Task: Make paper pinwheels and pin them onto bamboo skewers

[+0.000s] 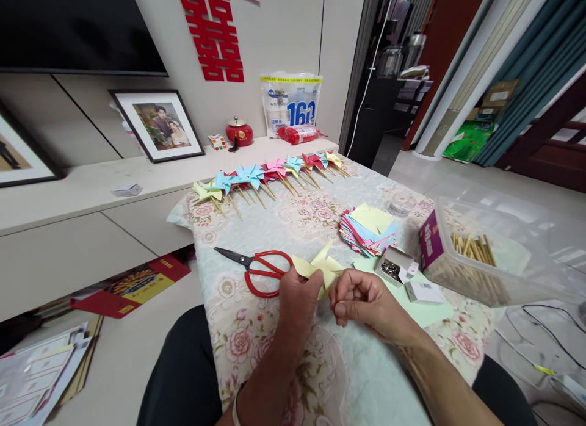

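A pale yellow paper pinwheel head [323, 264] is pinched between the thumb and fingers of my left hand [297, 304]. My right hand [364, 298] is closed at the pinwheel's right side, fingers curled together; whatever may be in its fingertips is hidden or too small to see. Red-handled scissors [248, 261] lie just left of my left hand, blades pointing left. Beyond my right hand are a fanned stack of coloured paper squares [370, 221] and a small open box of metal fasteners [391, 268]. A small white box piece [425, 292] lies beside it on green paper [412, 310].
Several finished pinwheels on sticks [249, 174] line the table's far edge. To the right stands a clear plastic bin [451, 282] of thin sticks [476, 249], near a round clear container [401, 203]. A low cabinet [155, 182] runs behind the floral tablecloth [247, 316].
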Demonstrator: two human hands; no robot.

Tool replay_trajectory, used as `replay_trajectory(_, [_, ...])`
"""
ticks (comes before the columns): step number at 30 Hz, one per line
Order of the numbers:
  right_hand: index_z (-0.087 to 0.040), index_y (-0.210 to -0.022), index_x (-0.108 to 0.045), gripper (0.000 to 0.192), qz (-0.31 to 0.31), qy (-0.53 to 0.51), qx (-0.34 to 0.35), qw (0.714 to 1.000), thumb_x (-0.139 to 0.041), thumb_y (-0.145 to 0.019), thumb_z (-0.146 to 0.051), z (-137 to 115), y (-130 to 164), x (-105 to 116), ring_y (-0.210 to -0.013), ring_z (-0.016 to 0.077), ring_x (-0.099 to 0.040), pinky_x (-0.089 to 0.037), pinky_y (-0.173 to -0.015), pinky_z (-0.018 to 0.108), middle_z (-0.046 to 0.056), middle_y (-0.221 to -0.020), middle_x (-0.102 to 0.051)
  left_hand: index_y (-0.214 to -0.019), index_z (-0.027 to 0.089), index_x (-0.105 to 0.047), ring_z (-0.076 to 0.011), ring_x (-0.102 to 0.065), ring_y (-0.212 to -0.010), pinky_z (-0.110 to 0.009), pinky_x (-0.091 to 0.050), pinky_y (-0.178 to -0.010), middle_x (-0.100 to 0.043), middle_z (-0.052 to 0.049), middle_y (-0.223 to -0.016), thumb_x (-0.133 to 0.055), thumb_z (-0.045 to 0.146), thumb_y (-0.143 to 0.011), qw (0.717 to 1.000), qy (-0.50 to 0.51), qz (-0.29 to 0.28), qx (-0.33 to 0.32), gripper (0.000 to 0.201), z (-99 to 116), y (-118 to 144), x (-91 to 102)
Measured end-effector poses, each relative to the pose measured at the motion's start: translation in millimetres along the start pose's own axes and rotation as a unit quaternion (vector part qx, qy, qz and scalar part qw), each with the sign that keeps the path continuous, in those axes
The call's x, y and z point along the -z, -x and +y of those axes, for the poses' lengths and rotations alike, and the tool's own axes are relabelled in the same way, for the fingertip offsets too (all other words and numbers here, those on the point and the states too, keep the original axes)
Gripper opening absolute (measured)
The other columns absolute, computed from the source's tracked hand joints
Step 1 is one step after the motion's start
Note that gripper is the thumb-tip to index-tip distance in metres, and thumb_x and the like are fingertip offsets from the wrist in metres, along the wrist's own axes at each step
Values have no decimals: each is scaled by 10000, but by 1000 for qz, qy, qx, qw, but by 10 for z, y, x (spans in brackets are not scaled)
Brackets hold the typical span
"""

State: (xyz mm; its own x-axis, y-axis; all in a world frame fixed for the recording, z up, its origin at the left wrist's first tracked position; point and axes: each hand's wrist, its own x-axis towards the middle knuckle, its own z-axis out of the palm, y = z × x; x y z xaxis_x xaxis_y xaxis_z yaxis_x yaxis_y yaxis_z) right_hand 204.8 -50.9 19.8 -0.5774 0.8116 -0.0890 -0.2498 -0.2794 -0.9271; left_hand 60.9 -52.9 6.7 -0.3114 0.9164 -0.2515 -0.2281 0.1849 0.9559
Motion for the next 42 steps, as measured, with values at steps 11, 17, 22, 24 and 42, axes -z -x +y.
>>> replay_trajectory(11, [-196, -819, -686, 147, 79, 100, 59, 990, -772, -817, -315, -50, 52, -22, -518, 107, -594, -450, -541, 223, -27, -577, -655, -748, 132, -650, -142, -548, -567, -238, -433, -529, -665, -4, -647, -678, 271, -637, 1000, 23, -9, -12, 180, -28, 1, 8])
replay_trajectory(17, [-239, -835, -680, 96, 142, 324, 198, 914, -661, -905, -302, -142, 66, 8, -730, 177, -615, -473, -680, 311, 27, -802, -665, -782, 135, -683, -170, -601, -610, -248, -457, -560, -662, -2, -647, -688, 263, -661, 999, 16, -24, -37, 176, -183, -67, 17])
replay_trajectory(22, [-259, -799, -694, 138, 185, 480, 292, 806, -629, -919, -281, -124, 14, 74, -1186, 292, -515, -329, -1045, 502, 76, -1199, -641, -737, 143, -673, -159, -584, -569, -243, -449, -544, -639, 11, -609, -695, 248, -645, 999, 13, -29, -34, 142, -132, -23, -17])
replay_trajectory(24, [-256, -786, -697, 157, 188, 479, 280, 811, -634, -918, -310, -106, 2, 69, -1295, 312, -443, -256, -1100, 541, 67, -1360, -572, -736, 148, -669, -157, -575, -563, -242, -442, -538, -623, 18, -591, -689, 251, -650, 999, 0, -34, -38, 136, -92, 7, -30])
replay_trajectory(42, [-251, -793, -718, 108, 209, 384, 194, 878, -715, -858, -336, -24, -25, 59, -1360, 307, -424, -250, -1119, 523, 73, -1426, -556, -691, 162, -666, -160, -582, -582, -235, -432, -540, -632, 9, -593, -708, 252, -655, 997, 6, -59, -50, 106, -111, 94, -75])
